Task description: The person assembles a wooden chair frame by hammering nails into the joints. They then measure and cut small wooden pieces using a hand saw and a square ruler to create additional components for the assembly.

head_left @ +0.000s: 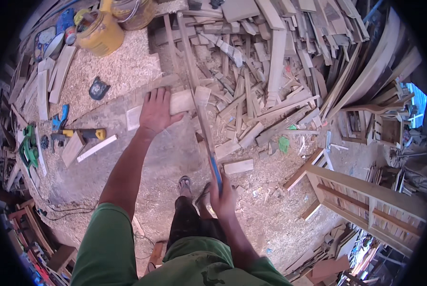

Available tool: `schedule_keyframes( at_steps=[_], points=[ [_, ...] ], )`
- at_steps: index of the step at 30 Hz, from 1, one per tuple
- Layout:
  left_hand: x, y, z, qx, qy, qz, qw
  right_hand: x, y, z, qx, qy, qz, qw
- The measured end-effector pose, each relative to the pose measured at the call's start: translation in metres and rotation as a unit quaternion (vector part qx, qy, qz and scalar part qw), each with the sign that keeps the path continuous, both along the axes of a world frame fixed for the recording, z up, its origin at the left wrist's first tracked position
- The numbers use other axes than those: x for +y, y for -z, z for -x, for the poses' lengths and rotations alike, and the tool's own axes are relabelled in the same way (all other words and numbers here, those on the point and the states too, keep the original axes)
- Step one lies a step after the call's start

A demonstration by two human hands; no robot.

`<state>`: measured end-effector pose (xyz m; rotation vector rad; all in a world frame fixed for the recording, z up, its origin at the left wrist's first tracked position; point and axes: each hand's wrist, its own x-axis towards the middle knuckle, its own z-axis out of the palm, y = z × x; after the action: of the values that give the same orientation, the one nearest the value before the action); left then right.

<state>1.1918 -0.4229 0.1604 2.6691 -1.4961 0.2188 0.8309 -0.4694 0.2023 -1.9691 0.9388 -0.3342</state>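
Left grip pressed flat on light board, at right edge of surface. Right grip wrapped round long saw by its blue handle, blade across board. Offcut heap crowds blade's far end and right side. Yellow bucket, black lump, yellow-handled tool left. Bare patch nearside of board.

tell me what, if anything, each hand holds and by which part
The right hand holds a long, narrow metal saw by its blue handle. The left hand rests on a pale, flat wooden board, no clear grip visible.
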Motion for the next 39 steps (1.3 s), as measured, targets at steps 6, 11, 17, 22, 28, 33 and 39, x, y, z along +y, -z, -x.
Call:
schedule_keyframes(
  at_steps=[6, 11, 17, 22, 28, 33, 39],
  points=[
    [-0.002, 0.006, 0.001, -0.024, 0.008, 0.008, 1.000, 0.013, -0.002, 0.047, 0.010, 0.005, -0.049, 0.999],
    [-0.008, 0.010, 0.003, -0.028, 0.012, 0.008, 1.000, -0.037, 0.011, -0.079, 0.001, -0.012, -0.012, 1.000],
    [-0.002, 0.009, 0.002, -0.021, -0.003, -0.003, 1.000, 0.025, -0.016, 0.084, 0.031, 0.002, -0.074, 0.997],
    [-0.008, 0.006, 0.005, -0.026, 0.000, 0.000, 1.000, -0.005, 0.007, 0.005, 0.044, 0.007, -0.093, 0.995],
    [-0.007, 0.003, 0.007, -0.011, 0.005, -0.013, 1.000, -0.033, -0.016, -0.052, 0.005, 0.003, -0.023, 1.000],
    [-0.005, 0.004, 0.006, -0.024, -0.001, -0.007, 1.000, 0.027, -0.020, 0.086, 0.008, 0.036, -0.108, 0.993],
    [-0.013, 0.004, 0.009, -0.029, 0.018, 0.009, 0.999, -0.042, 0.003, -0.090, -0.005, 0.029, 0.036, 0.999]
  ],
)
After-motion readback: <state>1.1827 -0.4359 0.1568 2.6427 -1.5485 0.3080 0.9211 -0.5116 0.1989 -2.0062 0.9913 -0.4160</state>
